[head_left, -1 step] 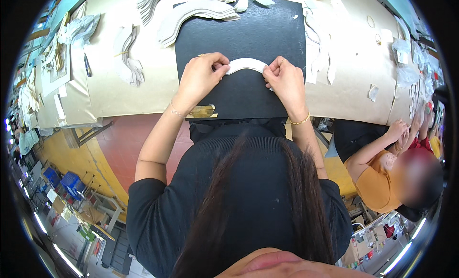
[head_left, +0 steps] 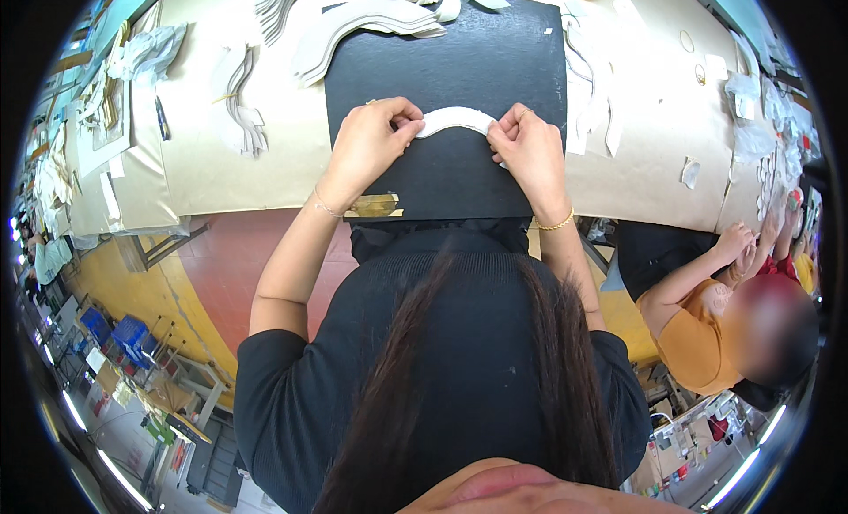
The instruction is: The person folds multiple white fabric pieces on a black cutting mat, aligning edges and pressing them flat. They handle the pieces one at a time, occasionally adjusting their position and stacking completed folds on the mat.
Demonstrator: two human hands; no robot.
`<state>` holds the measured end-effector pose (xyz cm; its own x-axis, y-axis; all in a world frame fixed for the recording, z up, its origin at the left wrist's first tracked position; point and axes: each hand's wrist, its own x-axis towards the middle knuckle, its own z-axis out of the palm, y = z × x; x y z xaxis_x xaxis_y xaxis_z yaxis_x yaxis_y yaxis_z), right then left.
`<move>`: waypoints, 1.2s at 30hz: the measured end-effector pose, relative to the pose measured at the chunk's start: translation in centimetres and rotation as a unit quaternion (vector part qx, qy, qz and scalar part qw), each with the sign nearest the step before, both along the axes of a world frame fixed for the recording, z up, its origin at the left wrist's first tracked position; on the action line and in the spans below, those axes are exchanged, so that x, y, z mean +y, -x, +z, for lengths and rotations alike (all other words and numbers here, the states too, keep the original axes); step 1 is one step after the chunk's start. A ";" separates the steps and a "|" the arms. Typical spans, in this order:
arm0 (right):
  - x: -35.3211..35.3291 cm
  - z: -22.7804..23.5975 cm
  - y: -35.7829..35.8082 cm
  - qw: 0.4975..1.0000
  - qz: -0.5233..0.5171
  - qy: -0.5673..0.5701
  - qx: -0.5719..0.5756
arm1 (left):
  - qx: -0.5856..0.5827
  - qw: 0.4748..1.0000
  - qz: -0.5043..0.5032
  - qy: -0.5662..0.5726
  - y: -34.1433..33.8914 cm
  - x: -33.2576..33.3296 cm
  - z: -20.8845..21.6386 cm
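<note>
A curved white strip (head_left: pixel 457 118) arches over the black mat (head_left: pixel 442 68) between my hands. My left hand (head_left: pixel 382 132) pinches its left end between thumb and fingers. At the other end, the thumb and fingers of my right hand (head_left: pixel 526 146) are closed on the strip, hiding its tip. Beyond my hands, a fanned stack of larger curved white pieces (head_left: pixel 367 28) lies across the mat's far left corner. A piece of brownish tape (head_left: pixel 373 206) is stuck at the mat's near edge, close to my left wrist.
A banded bundle of curved strips (head_left: pixel 237 101) lies left on the tan-covered table (head_left: pixel 291 174), with a pen (head_left: pixel 162 118) farther left. Loose strips (head_left: pixel 611 117) rest right of the mat. Plastic bags (head_left: pixel 751 130) and a co-worker in an orange sleeve (head_left: pixel 693 346) are at the right.
</note>
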<state>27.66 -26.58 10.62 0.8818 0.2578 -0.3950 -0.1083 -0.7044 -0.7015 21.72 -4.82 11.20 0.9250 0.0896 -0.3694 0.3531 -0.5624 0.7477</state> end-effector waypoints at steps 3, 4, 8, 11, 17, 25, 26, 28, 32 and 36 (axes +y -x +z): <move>0.0 0.1 0.0 1.000 -0.001 0.002 0.006 | 0.025 0.999 0.027 0.031 0.2 0.3 0.0; 0.0 0.1 0.0 1.000 -0.001 0.000 0.007 | 0.032 0.998 0.034 0.030 0.2 0.2 0.0; 0.2 -0.3 -0.5 1.000 0.004 -0.004 -0.012 | -0.018 0.998 0.027 -0.044 -0.3 -0.2 -0.6; 0.2 -0.4 -0.5 1.000 0.003 -0.001 -0.010 | -0.028 0.993 -0.002 -0.112 -0.2 0.4 -0.3; 0.2 -0.4 -0.5 1.000 0.004 -0.007 -0.014 | -0.049 0.975 0.070 -0.204 0.8 1.0 1.5; -0.1 -0.3 -0.6 0.998 -0.011 -0.053 0.028 | -0.258 0.915 -0.247 -0.189 1.7 -5.8 -3.4; -0.2 -0.2 -0.6 0.996 -0.022 -0.073 0.046 | -0.220 0.919 -0.257 -0.203 1.9 -5.8 -3.7; -0.1 -0.1 -0.7 0.996 -0.008 -0.075 0.045 | -0.243 0.919 -0.237 -0.199 2.3 -5.7 -4.1; 1.3 -0.4 -1.5 0.995 0.051 -0.087 0.006 | -0.219 0.941 -0.162 -0.203 3.3 -5.7 -4.1; 0.9 0.2 -1.9 0.990 0.088 -0.106 0.009 | -0.204 0.942 -0.130 -0.234 3.7 -6.2 -4.1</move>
<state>29.55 -25.64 10.79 0.8097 0.4851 -0.3303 -0.0106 -0.5507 -0.8346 18.05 -10.99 7.12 0.9944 -0.0954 0.0448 -0.1054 -0.8921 0.4394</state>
